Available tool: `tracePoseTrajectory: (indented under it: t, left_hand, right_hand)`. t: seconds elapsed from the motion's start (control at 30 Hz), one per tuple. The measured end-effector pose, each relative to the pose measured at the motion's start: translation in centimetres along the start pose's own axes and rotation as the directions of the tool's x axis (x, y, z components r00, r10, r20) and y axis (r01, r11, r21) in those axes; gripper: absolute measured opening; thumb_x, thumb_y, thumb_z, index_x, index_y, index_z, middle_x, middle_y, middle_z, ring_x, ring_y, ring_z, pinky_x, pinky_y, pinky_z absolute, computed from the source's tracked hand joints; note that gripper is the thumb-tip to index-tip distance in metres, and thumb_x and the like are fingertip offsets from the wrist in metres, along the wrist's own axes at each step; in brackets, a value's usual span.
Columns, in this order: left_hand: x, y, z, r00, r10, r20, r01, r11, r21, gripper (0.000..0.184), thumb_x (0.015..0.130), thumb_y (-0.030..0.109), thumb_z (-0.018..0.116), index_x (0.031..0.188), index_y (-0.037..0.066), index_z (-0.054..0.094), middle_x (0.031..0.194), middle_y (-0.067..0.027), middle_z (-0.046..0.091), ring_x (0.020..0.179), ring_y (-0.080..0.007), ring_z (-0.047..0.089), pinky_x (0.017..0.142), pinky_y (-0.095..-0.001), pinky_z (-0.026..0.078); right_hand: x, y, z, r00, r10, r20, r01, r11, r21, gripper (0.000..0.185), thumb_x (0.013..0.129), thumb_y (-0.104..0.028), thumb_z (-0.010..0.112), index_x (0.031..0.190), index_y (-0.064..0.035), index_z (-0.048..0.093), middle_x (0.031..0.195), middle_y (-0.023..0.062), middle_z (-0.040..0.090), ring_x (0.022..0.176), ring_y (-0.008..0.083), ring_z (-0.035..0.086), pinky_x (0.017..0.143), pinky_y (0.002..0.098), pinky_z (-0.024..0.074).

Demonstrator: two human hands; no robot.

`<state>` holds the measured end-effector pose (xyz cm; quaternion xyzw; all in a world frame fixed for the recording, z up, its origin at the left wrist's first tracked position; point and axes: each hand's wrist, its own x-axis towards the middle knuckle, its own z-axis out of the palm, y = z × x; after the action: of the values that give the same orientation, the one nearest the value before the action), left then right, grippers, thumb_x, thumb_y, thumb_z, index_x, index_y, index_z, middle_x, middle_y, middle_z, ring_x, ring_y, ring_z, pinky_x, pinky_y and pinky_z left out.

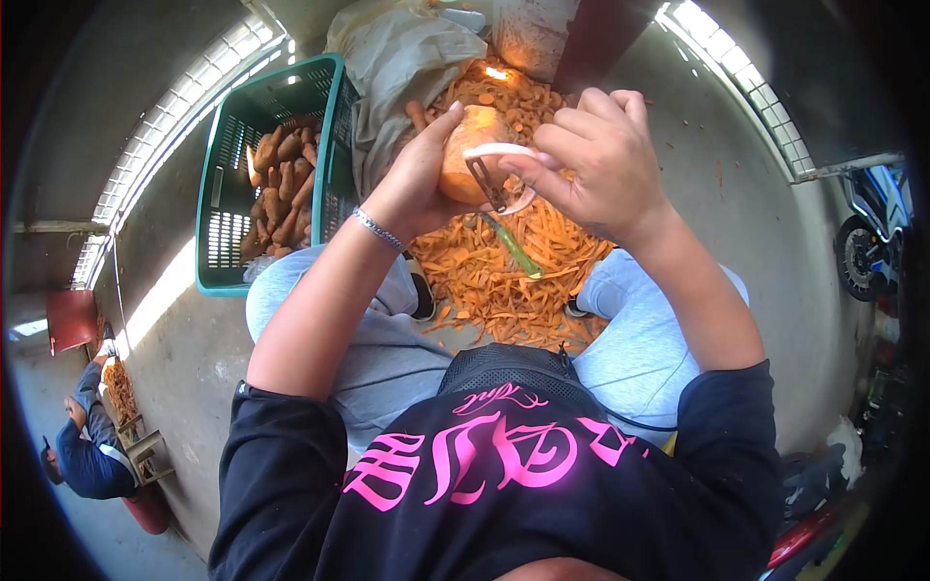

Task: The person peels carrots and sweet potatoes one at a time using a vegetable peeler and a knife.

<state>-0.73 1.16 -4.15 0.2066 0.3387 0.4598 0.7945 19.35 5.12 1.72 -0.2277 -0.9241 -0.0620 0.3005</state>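
Observation:
My left hand point(422, 167) is wrapped round a thick orange vegetable point(463, 172), its peeled surface bright. My right hand point(593, 160) grips a peeler point(499, 150) with a pale pink, Y-shaped frame, thumb and fingers closed on its handle side. The peeler's metal blade lies against or just over the vegetable's right side; exact contact is hard to tell. Below both hands a heap of orange peelings point(542, 281) covers the floor between my legs, with a green strip point(513, 247) on top.
To the left stands a green plastic crate point(334, 145) holding several unpeeled roots point(281, 194). A whitish sack point(387, 58) lies behind the heap. At the far left a person point(87, 450) sits beside more peelings. A blue motorcycle point(877, 218) stands at the right edge.

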Motion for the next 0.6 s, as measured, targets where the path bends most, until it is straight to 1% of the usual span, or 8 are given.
tracePoseTrajectory:
  t: [0.1, 0.33, 0.4, 0.43, 0.47, 0.5, 0.53, 0.6]
  left_hand:
    - [-0.5, -0.2, 1.4, 0.996, 0.008, -0.094, -0.006, 1.0, 0.025, 0.051, 0.101, 0.05, 0.037, 0.119, 0.007, 0.056, 0.099, -0.0078, 0.068, 0.082, -0.0159, 0.069, 0.065, -0.0304, 0.058]
    - [-1.1, -0.2, 1.9, 0.997, -0.071, -0.008, 0.072, 0.997, 0.035, 0.042, 0.101, 0.043, 0.044, 0.117, 0.007, 0.057, 0.094, -0.0072, 0.068, 0.075, -0.0147, 0.068, 0.06, -0.028, 0.056]
    - [-1.0, -0.2, 1.4, 0.996, -0.093, 0.013, 0.092, 0.996, 0.017, 0.043, 0.102, 0.044, 0.041, 0.117, 0.006, 0.056, 0.093, -0.0074, 0.066, 0.075, -0.0165, 0.067, 0.062, -0.0304, 0.056]
    - [-1.0, -0.1, 1.4, 0.995, -0.102, 0.024, 0.101, 0.995, 0.008, 0.044, 0.102, 0.044, 0.039, 0.116, 0.006, 0.055, 0.092, -0.0075, 0.065, 0.076, -0.0174, 0.067, 0.063, -0.0316, 0.057]
    - [-1.5, -0.2, 1.6, 0.997, -0.07, -0.037, 0.073, 0.993, 0.097, 0.045, 0.101, 0.046, 0.041, 0.114, 0.006, 0.056, 0.087, -0.0078, 0.064, 0.069, -0.0183, 0.065, 0.056, -0.0325, 0.055]
    - [-1.9, 0.2, 0.7, 0.993, -0.114, 0.025, 0.111, 0.99, 0.085, 0.042, 0.1, 0.042, 0.046, 0.121, 0.007, 0.057, 0.096, -0.0073, 0.068, 0.08, -0.017, 0.068, 0.065, -0.032, 0.056]
    - [-2.1, 0.2, 0.4, 0.987, -0.137, 0.085, 0.135, 0.99, 0.035, 0.043, 0.1, 0.042, 0.046, 0.121, 0.006, 0.057, 0.098, -0.0079, 0.068, 0.081, -0.0174, 0.068, 0.067, -0.0324, 0.056]
    - [-2.4, 0.4, 0.4, 0.971, -0.157, 0.178, 0.165, 0.986, -0.034, 0.044, 0.1, 0.042, 0.047, 0.122, 0.005, 0.057, 0.101, -0.0089, 0.068, 0.082, -0.0179, 0.069, 0.069, -0.0328, 0.057]
  right_hand:
    - [0.0, -0.3, -0.1, 1.0, -0.025, -0.019, 0.025, 0.999, -0.037, 0.036, 0.085, -0.048, 0.064, 0.066, -0.0176, 0.062, 0.06, -0.0028, 0.051, 0.068, 0.0165, 0.048, 0.069, 0.0356, 0.0304]
    - [-0.7, 1.2, 0.8, 0.991, -0.131, -0.014, 0.132, 0.984, 0.119, 0.039, 0.084, -0.052, 0.063, 0.066, -0.0184, 0.061, 0.061, -0.0042, 0.052, 0.067, 0.0172, 0.049, 0.068, 0.0347, 0.0317]
    - [-0.9, 1.3, 1.0, 0.991, -0.135, -0.024, 0.137, 0.975, 0.175, 0.04, 0.085, -0.053, 0.062, 0.066, -0.0181, 0.061, 0.061, -0.0042, 0.052, 0.066, 0.0173, 0.049, 0.068, 0.0348, 0.0319]
    - [-1.1, 1.9, 1.1, 0.994, -0.112, -0.016, 0.113, 0.986, 0.125, 0.041, 0.085, -0.053, 0.062, 0.065, -0.0176, 0.061, 0.061, -0.0039, 0.053, 0.066, 0.0173, 0.049, 0.068, 0.0346, 0.0322]
    - [-1.4, 3.1, 1.3, 0.996, -0.09, -0.007, 0.09, 0.993, 0.076, 0.041, 0.085, -0.053, 0.062, 0.065, -0.0171, 0.061, 0.061, -0.0036, 0.053, 0.065, 0.0172, 0.049, 0.068, 0.0345, 0.0324]
    - [-1.8, 4.5, 1.4, 0.998, -0.066, -0.001, 0.066, 0.998, 0.024, 0.042, 0.085, -0.054, 0.062, 0.064, -0.0166, 0.061, 0.061, -0.0033, 0.054, 0.065, 0.0172, 0.049, 0.068, 0.0344, 0.0326]
    - [-2.2, 5.9, 1.7, 0.999, 0.008, 0.035, -0.007, 0.999, -0.042, 0.045, 0.087, -0.052, 0.062, 0.061, -0.0153, 0.059, 0.058, -0.0022, 0.053, 0.064, 0.0178, 0.05, 0.068, 0.0347, 0.0333]
    - [-2.8, 8.6, 2.5, 0.988, 0.139, 0.067, -0.134, 0.989, -0.065, 0.046, 0.088, -0.05, 0.062, 0.059, -0.0141, 0.057, 0.057, -0.0018, 0.053, 0.063, 0.0184, 0.05, 0.068, 0.0348, 0.0337]
